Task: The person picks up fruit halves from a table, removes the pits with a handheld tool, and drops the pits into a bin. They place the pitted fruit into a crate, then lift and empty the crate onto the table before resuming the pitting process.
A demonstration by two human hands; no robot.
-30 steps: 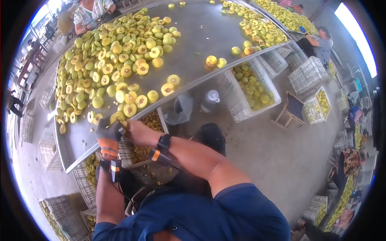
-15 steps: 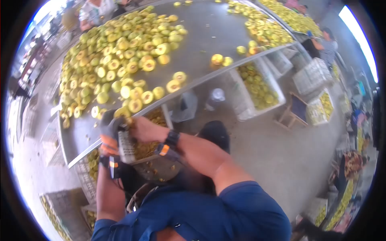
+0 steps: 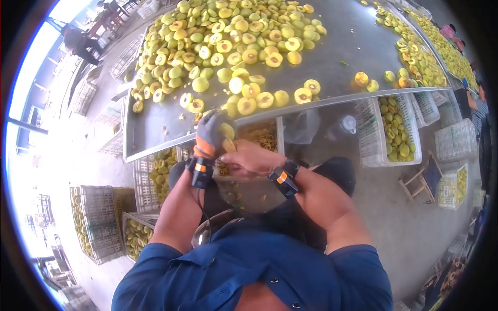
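My left hand [image 3: 209, 132], in a grey and orange glove, is closed around a yellow-green peach half [image 3: 226, 129] at the near edge of the metal table [image 3: 171, 124]. Just beside it, my bare right hand [image 3: 250, 157] has its fingers pinched together close to the fruit. Whatever sits in that pinch is too small and blurred to name. Beyond both hands spreads a large heap of halved peaches [image 3: 233, 39], many cut side up with brown stones or hollows showing. Below the hands, a crate [image 3: 280, 140] holds brownish bits.
White crates of peach halves stand under the table at right [image 3: 368, 137] and left [image 3: 148, 186]. Stacked crates [image 3: 98, 223] are on the floor at left. A wooden stool [image 3: 423, 179] stands at right. A person [image 3: 80, 44] is in the far left background.
The view has shifted, so table and hands appear farther right and higher. My right hand sits slightly lower beside the left, and the peach half in the glove shows more clearly.
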